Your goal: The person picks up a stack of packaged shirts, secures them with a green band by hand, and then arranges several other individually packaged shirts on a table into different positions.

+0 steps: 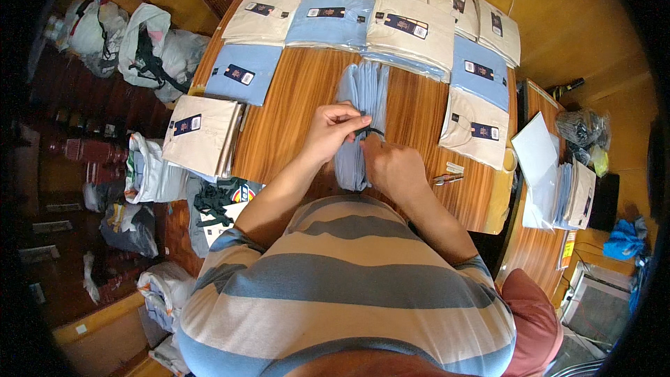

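The left hand [332, 130] pinches a thin black band [375, 130] between its fingers, across a long, light-blue folded cloth bundle [363, 85]; the right hand [399, 169] curls its fingers just beside it, their hold unclear. Beneath the fingers, the bundle lies on the brown wood-grain counter [269, 136], with flat cream garment packs [408, 12] beyond them.

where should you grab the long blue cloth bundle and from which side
Probably by the far half of the blue cloth bundle, coming from the right and closing across its narrow width. It lies lengthwise, pointing away from the person, and that stretch is mostly uncovered, while the left hand and right hand crowd the dark band near its middle.
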Motion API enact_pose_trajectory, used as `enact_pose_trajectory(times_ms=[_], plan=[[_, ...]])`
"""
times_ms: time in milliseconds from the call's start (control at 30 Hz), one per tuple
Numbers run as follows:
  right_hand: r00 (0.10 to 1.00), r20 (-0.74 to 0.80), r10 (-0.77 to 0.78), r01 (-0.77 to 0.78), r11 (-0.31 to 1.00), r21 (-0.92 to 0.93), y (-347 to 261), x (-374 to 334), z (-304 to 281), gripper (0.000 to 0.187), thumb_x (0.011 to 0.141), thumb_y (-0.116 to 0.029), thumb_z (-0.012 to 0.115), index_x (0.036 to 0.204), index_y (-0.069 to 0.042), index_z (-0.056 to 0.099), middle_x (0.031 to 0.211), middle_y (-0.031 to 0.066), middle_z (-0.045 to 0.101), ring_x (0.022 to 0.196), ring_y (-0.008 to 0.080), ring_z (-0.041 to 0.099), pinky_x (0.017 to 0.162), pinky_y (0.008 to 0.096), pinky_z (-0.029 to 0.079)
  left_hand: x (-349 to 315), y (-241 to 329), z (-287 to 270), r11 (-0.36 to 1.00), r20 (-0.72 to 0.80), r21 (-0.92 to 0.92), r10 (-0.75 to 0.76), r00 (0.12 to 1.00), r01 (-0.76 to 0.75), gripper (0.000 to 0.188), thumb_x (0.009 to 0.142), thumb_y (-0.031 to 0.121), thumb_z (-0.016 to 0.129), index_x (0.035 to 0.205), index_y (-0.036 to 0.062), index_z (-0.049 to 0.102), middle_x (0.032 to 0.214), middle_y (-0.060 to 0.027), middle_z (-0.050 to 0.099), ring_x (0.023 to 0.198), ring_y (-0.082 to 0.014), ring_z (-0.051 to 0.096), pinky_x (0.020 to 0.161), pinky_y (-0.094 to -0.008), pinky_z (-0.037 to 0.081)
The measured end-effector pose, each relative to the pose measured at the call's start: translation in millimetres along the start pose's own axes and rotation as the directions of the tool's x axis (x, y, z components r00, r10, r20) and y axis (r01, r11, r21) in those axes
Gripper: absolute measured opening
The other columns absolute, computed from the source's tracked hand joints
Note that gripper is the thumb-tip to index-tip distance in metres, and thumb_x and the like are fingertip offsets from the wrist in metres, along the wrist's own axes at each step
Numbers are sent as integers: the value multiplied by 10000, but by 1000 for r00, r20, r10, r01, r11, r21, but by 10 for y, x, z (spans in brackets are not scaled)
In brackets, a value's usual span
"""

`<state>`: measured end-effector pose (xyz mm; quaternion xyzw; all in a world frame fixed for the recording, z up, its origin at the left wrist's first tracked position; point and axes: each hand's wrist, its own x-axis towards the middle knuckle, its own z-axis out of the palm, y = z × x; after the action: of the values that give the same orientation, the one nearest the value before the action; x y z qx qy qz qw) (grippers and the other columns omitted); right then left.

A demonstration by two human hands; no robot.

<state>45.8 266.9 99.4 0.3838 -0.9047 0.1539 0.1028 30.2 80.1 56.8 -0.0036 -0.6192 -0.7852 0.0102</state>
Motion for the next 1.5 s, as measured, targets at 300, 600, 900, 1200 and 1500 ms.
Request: enact_pose_trajectory(times_ms=[300,600,900,1200,1500], plan=[[991,111,-75,75,997,2,-67,-182,-54,79,878,-144,611,883,-68,591,624,120,677,538,289,704,483,423,564,209,197,44,643,102,661,434,895,-387,145,875,101,792,805,7,708,725,-71,594,628,-176,616,547,-324,460],[998,54,-26,22,997,73,-41,-97,-151,213,962,-208,659,813,-62,610,620,113,633,611,268,688,489,398,509,116,273,177,369,114,885,419,901,-283,224,889,211,784,880,19,670,781,-136,675,682,-320,694,592,-423,535],[988,102,114,-148,881,450,63,-151,-466,184,931,-242,701,961,-61,691,753,116,679,760,325,689,714,445,552,-106,549,86,441,81,885,170,982,-149,280,917,209,748,917,-31,602,781,-251,696,704,-449,699,616,-509,555],[930,105,353,-358,933,39,1580,-1736,516,423,912,-149,734,1317,-59,648,1329,157,624,1230,373,589,1047,458,476,-308,472,152,624,77,771,105,991,-126,172,943,138,741,963,-5,648,770,-161,709,653,-278,702,587,-370,518],[907,-74,414,-409,909,78,1414,-2021,555,384,884,-157,787,1230,-32,676,1263,178,633,1147,402,615,969,459,501,-283,495,211,563,77,815,133,988,-139,237,927,177,777,961,-11,636,727,-123,680,603,-211,650,566,-324,496]])
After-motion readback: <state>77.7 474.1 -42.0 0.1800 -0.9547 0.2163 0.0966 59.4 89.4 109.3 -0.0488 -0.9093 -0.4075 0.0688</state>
